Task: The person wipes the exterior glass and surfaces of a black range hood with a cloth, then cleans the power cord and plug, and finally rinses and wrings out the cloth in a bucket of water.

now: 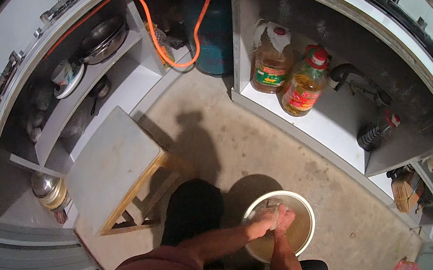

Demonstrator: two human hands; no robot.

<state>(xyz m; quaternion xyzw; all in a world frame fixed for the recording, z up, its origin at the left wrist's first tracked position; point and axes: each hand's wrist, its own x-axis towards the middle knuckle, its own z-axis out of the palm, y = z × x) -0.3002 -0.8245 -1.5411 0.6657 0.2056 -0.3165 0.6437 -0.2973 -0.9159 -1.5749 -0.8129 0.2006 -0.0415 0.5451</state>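
A round bucket with a white rim stands on the concrete floor and holds murky, brownish water. Over the water, inside the rim, my left hand and my right hand are together. A wet, light-coloured cloth is bunched between them, and both hands are closed on it. Part of the cloth and the fingertips are hidden by the hands.
A small table with wooden legs stands at the left. Open cabinet shelves hold pans and large oil bottles. A gas cylinder with an orange hose stands at the back. A cardboard box lies on the lower right shelf.
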